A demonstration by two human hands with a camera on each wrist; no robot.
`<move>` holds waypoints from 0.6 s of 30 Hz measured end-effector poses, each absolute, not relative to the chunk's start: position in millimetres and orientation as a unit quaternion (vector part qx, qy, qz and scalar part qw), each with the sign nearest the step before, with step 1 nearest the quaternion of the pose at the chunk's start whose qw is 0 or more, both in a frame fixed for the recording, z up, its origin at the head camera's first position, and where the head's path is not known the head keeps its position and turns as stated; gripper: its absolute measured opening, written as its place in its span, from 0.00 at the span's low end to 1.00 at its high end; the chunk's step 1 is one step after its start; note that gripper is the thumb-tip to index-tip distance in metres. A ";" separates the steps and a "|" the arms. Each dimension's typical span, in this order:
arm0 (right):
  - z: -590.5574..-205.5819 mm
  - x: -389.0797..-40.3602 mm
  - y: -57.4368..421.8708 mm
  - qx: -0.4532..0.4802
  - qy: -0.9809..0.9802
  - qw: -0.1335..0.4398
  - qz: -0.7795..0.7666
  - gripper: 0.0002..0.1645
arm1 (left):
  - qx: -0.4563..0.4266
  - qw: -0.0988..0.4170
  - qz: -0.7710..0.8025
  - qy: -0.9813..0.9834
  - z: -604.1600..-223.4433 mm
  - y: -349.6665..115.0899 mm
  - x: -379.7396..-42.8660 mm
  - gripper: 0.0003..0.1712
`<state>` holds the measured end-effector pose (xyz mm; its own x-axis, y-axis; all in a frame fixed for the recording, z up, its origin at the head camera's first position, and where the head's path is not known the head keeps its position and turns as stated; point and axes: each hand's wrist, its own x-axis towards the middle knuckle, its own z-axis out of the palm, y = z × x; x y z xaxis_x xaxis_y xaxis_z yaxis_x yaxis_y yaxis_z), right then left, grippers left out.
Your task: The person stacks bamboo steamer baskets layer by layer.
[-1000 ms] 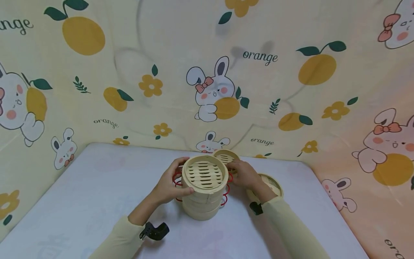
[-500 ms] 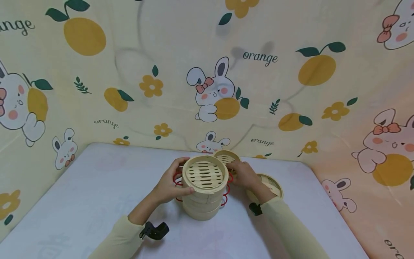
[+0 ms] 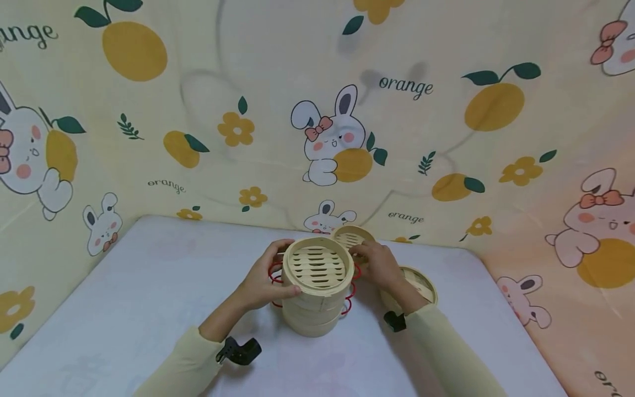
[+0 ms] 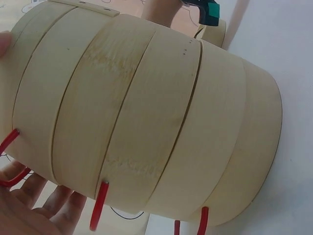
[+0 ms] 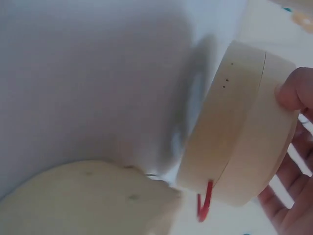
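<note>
A tall stack of bamboo steamer baskets (image 3: 317, 309) stands upright on the table, with red loop handles on its sides and a slatted top tier. My left hand (image 3: 261, 280) grips its upper left side, thumb at the front and fingers around the far side. In the left wrist view, some fingertips (image 4: 73, 205) show beside the stack (image 4: 127, 107). Behind it to the right, my right hand (image 3: 378, 266) holds a separate steamer basket (image 3: 350, 237) by its edge. The right wrist view shows the thumb (image 5: 297, 90) against the wall of that basket (image 5: 230, 132), which has a red loop.
A round bamboo lid (image 3: 420, 284) lies on the table beneath my right forearm, partly hidden by it. The white table (image 3: 149, 286) meets a printed cloth backdrop (image 3: 268, 82) at the back.
The head view has shifted a little, moving the whole scene slightly right. Both hands keep their grips, and the stack and the separate basket hardly move.
</note>
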<state>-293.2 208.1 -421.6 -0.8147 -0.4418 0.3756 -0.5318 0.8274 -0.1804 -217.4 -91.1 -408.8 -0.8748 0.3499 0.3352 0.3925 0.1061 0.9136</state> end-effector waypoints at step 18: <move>-398.8 -279.6 220.6 0.236 -0.947 0.144 0.166 0.18 | -0.244 0.014 -0.620 -0.746 -407.9 -90.9 -216.1 0.52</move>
